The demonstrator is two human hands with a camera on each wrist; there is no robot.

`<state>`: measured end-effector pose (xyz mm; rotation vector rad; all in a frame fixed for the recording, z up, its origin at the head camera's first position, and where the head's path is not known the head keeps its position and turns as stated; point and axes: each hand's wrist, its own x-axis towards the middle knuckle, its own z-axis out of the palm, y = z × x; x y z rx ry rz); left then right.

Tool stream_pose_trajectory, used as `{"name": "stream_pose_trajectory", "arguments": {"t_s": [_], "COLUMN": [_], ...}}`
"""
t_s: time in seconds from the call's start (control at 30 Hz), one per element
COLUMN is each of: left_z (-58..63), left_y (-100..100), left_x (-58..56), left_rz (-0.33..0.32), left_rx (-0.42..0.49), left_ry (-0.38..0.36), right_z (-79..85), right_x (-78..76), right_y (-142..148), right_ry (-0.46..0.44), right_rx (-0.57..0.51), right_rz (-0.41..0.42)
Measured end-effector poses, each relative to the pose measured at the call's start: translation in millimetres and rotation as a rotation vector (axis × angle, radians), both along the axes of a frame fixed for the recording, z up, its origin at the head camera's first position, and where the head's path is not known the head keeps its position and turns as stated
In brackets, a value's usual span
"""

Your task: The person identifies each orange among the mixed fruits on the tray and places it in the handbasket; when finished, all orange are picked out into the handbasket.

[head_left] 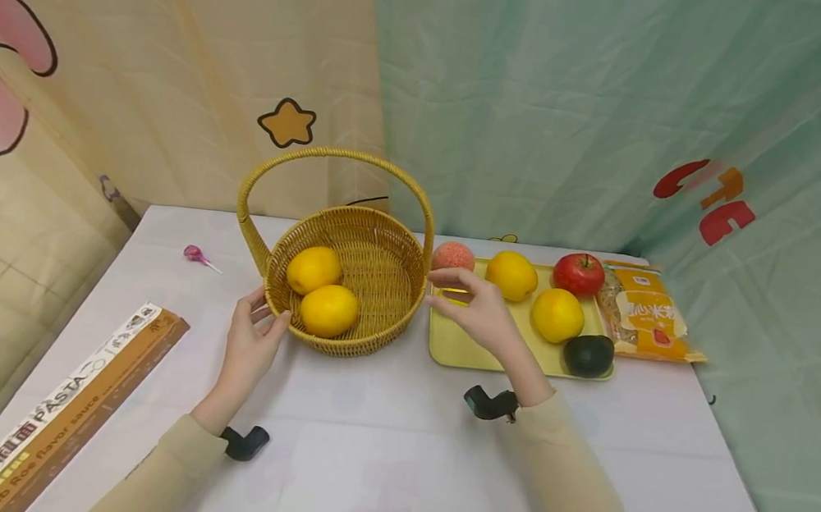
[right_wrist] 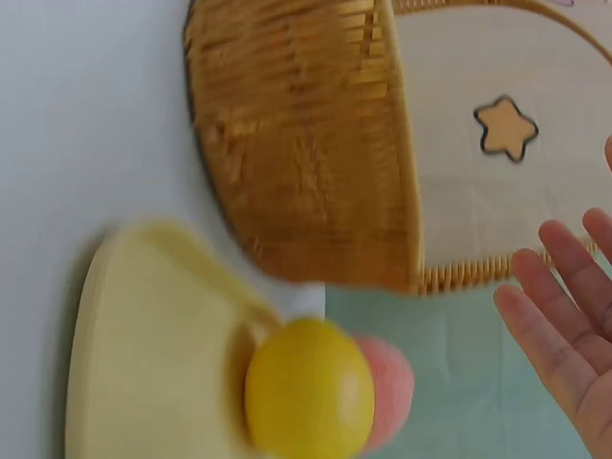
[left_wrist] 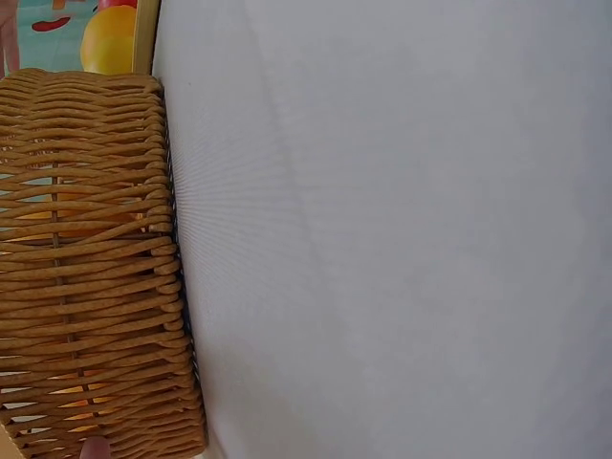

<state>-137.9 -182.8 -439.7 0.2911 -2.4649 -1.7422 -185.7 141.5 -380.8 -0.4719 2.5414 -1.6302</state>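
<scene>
Lying at about eight o'clock on the white table, a long pasta box points toward the near left corner, and a small pink lollipop sits farther back at ten o'clock. Next comes the left hand, which holds the wicker basket at its near left rim, thumb and fingers curled against the weave; the left wrist view shows only the basket's woven wall close up with a fingertip at the bottom edge. The basket stands upright near the table's middle, its arched handle up, and two yellow fruits lie inside, touching each other at the basket's seven o'clock side. Just right of the basket, the right hand hovers over the left end of the yellow tray, fingers loosely spread and holding nothing; the right wrist view shows the same relaxed fingers beside the basket handle. A pink peach rests at the tray's eleven o'clock corner. On the tray lie two more yellow fruits, one toward twelve o'clock and another near the centre, a red apple at one o'clock, and a dark avocado at four o'clock. Farthest right, a snack packet touches the tray's edge.
</scene>
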Motion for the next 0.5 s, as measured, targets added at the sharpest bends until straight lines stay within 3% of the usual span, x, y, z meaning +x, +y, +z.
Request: {"name": "stream_pose_trajectory", "arguments": {"t_s": [0.5], "left_z": [-0.4], "left_y": [0], "left_x": [-0.3], "left_rz": [-0.006], "left_rx": [-0.006], "left_ry": [-0.005], "right_z": [-7.9], "right_x": [12.5], "right_y": [117], "right_ry": [-0.024], "right_rx": [0.186], "right_rz": [-0.311]}}
